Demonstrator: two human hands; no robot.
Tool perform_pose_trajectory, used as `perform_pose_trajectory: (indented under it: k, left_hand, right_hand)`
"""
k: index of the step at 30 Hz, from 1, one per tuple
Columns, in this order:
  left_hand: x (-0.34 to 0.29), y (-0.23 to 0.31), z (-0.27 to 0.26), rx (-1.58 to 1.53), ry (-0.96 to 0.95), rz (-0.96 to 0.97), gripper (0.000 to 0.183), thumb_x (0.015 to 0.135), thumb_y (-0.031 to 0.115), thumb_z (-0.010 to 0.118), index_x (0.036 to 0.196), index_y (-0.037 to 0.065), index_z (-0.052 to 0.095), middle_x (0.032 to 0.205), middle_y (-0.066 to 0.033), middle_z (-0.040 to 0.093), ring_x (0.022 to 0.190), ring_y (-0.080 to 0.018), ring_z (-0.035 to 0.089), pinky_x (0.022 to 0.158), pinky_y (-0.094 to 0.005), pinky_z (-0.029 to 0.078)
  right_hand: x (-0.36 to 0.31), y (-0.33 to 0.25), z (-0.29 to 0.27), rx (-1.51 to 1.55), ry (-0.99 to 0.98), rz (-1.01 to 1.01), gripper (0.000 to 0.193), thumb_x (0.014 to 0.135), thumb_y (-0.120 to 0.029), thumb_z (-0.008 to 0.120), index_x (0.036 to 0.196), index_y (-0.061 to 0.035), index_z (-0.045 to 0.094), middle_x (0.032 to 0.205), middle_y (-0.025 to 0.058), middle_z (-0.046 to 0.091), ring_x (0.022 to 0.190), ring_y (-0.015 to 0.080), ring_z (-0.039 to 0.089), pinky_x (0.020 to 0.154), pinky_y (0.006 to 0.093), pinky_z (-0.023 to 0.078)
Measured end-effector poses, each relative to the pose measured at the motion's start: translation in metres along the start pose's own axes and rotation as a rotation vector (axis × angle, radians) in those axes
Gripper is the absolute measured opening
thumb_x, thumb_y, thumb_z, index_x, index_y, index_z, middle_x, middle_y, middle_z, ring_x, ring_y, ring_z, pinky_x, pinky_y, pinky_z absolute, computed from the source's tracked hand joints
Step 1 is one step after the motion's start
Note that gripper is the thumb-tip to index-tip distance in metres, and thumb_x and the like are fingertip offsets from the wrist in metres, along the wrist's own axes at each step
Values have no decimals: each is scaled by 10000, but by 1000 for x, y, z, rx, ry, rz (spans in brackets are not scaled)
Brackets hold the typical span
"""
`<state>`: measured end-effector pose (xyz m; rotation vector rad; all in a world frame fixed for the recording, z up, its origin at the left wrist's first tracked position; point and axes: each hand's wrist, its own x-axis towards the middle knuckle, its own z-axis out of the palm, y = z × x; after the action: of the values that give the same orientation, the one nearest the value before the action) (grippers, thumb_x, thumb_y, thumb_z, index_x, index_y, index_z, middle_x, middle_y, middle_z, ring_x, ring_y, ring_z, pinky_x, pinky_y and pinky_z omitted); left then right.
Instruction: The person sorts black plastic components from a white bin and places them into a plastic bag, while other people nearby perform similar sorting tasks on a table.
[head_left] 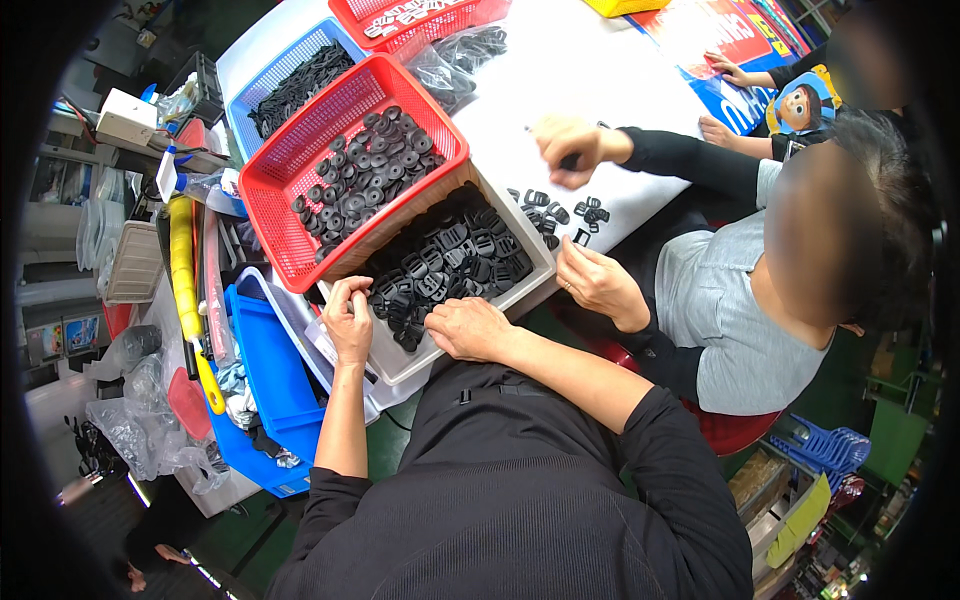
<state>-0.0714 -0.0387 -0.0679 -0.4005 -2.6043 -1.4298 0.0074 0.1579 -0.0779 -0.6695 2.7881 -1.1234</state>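
Observation:
A whitish bin (545, 268) holds a heap of black plastic buckles (455, 255). My left hand (348, 318) is at the bin's left side, its fingers curled in beside the buckles; whatever they pinch is hidden. My right hand (468, 328) lies over the near rim against the heap, fingers bent and drawn together. I cannot make out what is under its fingertips. Tilted against the bin's far side stands a red basket (262, 190) with round black discs (375, 175) in it.
Behind are a blue basket (248, 108) of thin black parts and a clear bag (455, 65). At the right, a co-worker's hands (605, 285) handle small black pieces on the white table (560, 60). Blue bins (265, 365) and a yellow-wrapped pole (182, 265) stand at the left.

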Motion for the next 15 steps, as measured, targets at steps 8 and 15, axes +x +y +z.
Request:
perform_pose_trajectory:
  k: [8, 15]
  left_hand:
    - [0, -1, -1, -16, 1, 12, 190, 837, -87, 470, 870, -14, 642, 804, -57, 620, 691, -119, 575, 652, -243, 463]
    - [-1, 0, -1, -12, 1, -1, 191, 835, -89, 469, 869, -14, 641, 808, -58, 622, 697, -119, 578, 653, -244, 465]
  right_hand:
    - [0, 0, 1, -13, -3, -12, 141, 827, -196, 591, 811, -57, 595, 811, 102, 630, 788, 281, 641, 701, 403, 521]
    - [0, -1, 3, -32, 30, -14, 140, 823, -196, 593, 799, -58, 598, 777, 95, 628, 772, 276, 641, 697, 396, 520]
